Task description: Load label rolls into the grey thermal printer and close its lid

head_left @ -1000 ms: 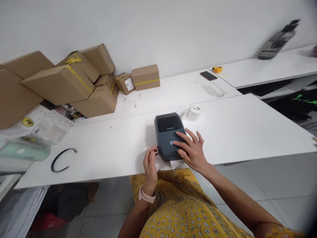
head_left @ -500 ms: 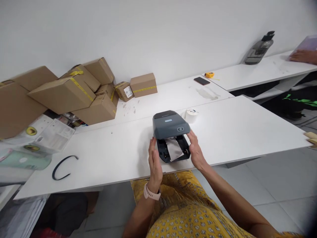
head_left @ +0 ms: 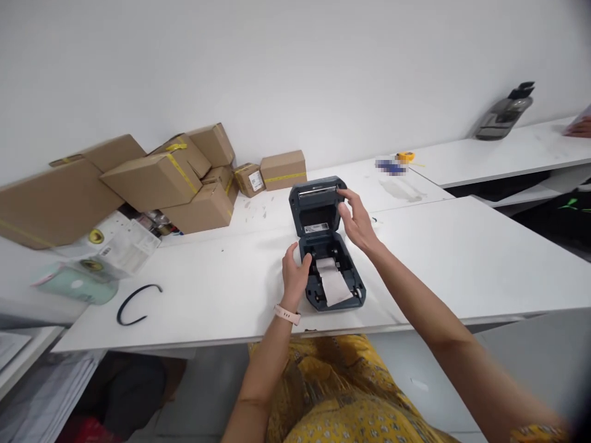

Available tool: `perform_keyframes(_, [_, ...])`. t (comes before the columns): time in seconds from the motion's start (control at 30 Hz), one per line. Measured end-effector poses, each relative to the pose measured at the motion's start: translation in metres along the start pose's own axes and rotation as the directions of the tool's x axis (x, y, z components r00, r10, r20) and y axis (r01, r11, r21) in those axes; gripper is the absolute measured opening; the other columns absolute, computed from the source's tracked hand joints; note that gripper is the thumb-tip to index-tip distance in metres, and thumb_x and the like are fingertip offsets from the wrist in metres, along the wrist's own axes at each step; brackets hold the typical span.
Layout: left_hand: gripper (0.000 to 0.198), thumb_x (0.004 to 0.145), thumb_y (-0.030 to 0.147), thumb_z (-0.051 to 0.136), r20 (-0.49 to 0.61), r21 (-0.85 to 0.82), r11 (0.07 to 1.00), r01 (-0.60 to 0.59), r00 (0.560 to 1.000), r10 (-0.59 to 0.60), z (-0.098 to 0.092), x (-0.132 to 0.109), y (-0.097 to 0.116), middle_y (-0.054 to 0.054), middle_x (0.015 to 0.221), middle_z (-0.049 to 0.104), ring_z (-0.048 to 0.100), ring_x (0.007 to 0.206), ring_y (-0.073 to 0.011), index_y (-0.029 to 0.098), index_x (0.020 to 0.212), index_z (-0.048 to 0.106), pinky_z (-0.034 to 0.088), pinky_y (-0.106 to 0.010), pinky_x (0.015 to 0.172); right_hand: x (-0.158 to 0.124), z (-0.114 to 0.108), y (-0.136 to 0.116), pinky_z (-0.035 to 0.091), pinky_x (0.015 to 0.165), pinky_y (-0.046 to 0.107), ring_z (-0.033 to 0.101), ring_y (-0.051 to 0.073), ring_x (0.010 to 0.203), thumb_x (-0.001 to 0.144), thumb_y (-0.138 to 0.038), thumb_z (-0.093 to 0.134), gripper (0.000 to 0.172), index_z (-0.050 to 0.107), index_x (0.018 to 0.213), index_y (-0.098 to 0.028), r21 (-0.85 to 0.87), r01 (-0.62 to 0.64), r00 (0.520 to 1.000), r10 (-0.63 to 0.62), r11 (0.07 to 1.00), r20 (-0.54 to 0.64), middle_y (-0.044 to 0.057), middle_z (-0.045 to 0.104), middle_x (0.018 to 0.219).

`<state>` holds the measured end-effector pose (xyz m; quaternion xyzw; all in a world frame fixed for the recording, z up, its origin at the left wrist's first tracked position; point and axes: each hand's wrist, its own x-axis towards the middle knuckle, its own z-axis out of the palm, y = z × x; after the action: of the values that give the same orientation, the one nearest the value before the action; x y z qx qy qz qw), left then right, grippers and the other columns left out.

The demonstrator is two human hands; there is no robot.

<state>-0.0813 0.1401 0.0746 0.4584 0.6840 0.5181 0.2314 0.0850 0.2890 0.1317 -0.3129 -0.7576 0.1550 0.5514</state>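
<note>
A dark blue-grey label printer [head_left: 357, 280] stands near the front edge of the white table with its lid [head_left: 318, 212] raised and tilted back. Inside its base lies a strip of white label paper [head_left: 335, 286] that runs toward the front. My left hand [head_left: 294, 271] grips the left side wall of the base, thumb over the rim and fingers along the outside. At the lid's right edge, my right hand [head_left: 356, 221] holds on with its fingertips near the upper corner. A white label roll behind the right hand is mostly hidden.
Cardboard boxes [head_left: 194, 209] are piled at the back left. A curved black band [head_left: 122, 307] and a mint-green bottle [head_left: 76, 284] lie at left. A phone [head_left: 391, 167], a yellow tape measure [head_left: 405, 157] and a pump bottle [head_left: 503, 114] are at back right. Another person's hand [head_left: 579, 127] shows far right.
The printer's lid has swung up and back, from nearly closed to wide open. My right hand rose with it, while my left hand moved onto the base's left wall. The view shifted somewhat.
</note>
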Motion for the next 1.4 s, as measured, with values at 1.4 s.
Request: perform_keyframes(1.4, [0.059, 0.102, 0.029, 0.042, 0.052, 0.440, 0.894, -0.085, 0.996, 0.069, 0.015, 0.018, 0.000, -0.016, 0.114, 0.077, 0.072, 0.112, -0.0300, 0.017, 0.158, 0.024, 0.050, -0.042, 0.096, -0.063, -0.112, 0.032, 0.053, 0.096, 0.041, 0.064, 0.026, 0.112, 0.094, -0.069, 0.048, 0.052, 0.056, 0.122, -0.026, 0.041, -0.308, 0.730, 0.208, 0.951, 0.651, 0.011, 0.066, 0.122])
